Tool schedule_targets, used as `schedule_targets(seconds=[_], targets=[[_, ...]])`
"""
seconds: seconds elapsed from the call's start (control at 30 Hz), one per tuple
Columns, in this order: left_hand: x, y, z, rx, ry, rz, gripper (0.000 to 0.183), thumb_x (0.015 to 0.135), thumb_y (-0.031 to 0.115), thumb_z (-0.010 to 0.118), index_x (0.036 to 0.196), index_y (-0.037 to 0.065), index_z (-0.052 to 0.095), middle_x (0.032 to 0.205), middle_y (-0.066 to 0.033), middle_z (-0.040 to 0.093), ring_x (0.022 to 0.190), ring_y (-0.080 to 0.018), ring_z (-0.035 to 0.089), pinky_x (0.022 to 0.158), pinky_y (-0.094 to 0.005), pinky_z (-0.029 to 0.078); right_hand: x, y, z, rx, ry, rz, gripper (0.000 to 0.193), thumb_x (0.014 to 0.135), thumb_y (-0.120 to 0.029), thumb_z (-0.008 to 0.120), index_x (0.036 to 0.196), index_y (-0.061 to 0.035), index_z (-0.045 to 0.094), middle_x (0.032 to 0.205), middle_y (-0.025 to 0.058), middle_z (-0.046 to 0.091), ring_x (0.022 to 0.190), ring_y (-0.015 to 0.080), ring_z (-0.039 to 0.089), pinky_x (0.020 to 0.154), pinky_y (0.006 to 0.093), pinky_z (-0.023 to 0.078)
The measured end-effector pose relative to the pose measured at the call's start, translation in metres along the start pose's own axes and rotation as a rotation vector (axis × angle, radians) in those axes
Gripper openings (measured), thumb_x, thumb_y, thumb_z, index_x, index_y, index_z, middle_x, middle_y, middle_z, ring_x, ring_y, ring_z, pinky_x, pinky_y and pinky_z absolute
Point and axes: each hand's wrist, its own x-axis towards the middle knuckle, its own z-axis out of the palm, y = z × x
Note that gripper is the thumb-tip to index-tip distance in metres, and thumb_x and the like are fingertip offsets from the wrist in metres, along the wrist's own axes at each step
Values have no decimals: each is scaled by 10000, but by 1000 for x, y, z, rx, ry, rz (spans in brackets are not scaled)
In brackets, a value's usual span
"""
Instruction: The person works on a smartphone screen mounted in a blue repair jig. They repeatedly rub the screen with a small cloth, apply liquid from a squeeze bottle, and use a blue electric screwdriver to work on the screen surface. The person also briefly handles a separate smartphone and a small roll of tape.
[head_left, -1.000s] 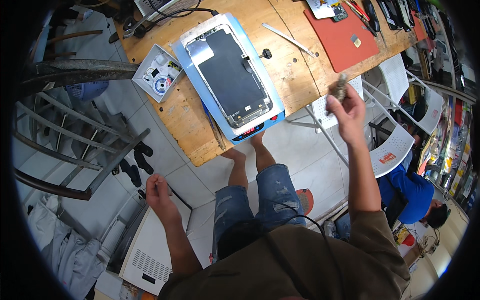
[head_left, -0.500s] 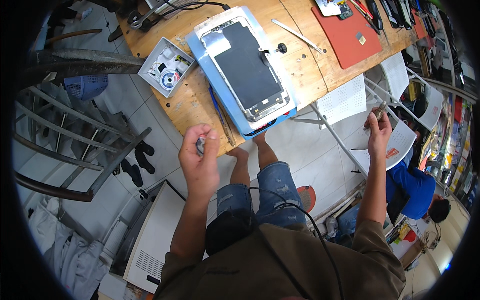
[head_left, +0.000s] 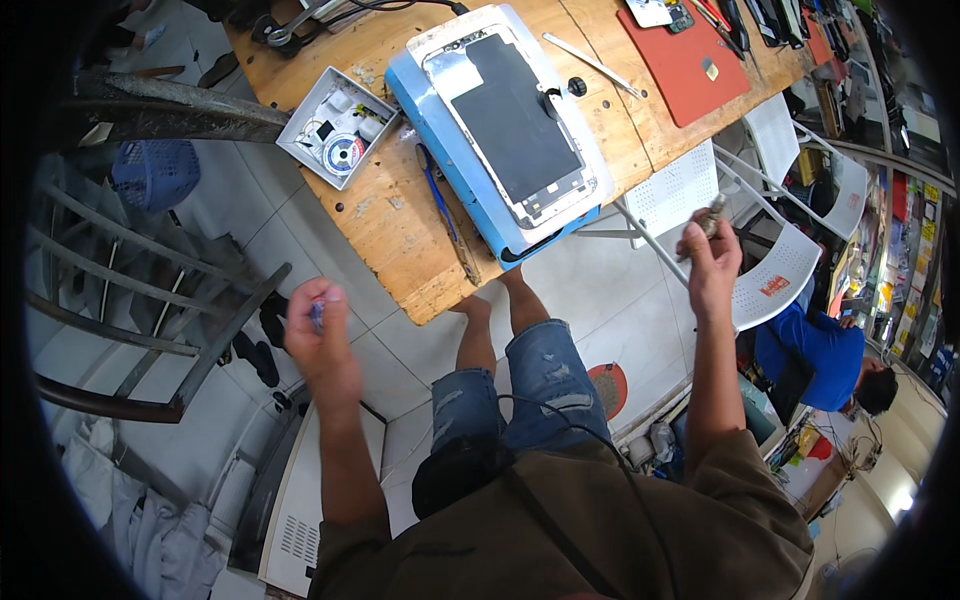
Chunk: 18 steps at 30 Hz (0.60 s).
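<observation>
A: What is in the grey tray (head_left: pixel 300 135) on the table (head_left: pixel 400 230)?
B: A solder spool (head_left: pixel 343 155) and small white parts, beside the phone screen (head_left: pixel 515 115) on a blue pad (head_left: pixel 455 175).
A: And the hands?
B: Left hand (head_left: pixel 320 335) is curled shut around a small blue tool (head_left: pixel 317 316), off the table; right hand (head_left: pixel 712 262) grips a small grey object (head_left: pixel 714 212) over the white chair (head_left: pixel 790 275)

A single head-worn fisheye camera looks steeply down past the wearer's chest and knees, its rim bending straight lines. The wooden workbench (head_left: pixel 400 200) sits ahead at frame top, at arm's reach. Below it lie tiled floor and bare feet; right of it, white plastic chairs (head_left: pixel 790 270). No second view overlaps.
</observation>
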Motion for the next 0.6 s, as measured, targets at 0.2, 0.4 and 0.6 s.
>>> schedule_targets(seconds=[0.2, 0.4, 0.6], targets=[[18, -12, -68, 167, 251, -35, 125, 999, 213, 619, 973, 91, 626, 812, 97, 487, 712, -8, 389, 597, -203, 281, -21, -30, 69, 126, -165, 12, 268, 932, -79, 705, 1159, 0, 587, 894, 14, 608, 740, 93, 582, 640, 255, 487], [32, -25, -95, 161, 311, -39, 113, 1007, 229, 616, 995, 117, 625, 809, 95, 500, 696, 8, 397, 583, -195, 296, -4, -53, 94, 132, -255, -46, 312, 922, -74, 728, 1175, 32, 581, 964, 33, 616, 824, 78, 565, 696, 243, 468], [41, -16, -59, 86, 267, -32, 110, 1005, 202, 618, 1017, 92, 623, 789, 82, 498, 680, -3, 406, 593, -184, 310, 56, -54, 73, 32, -303, -144, 368, 906, -59, 752, 1222, 47, 595, 1066, 45, 639, 957, 99, 598, 801, 261, 503]])
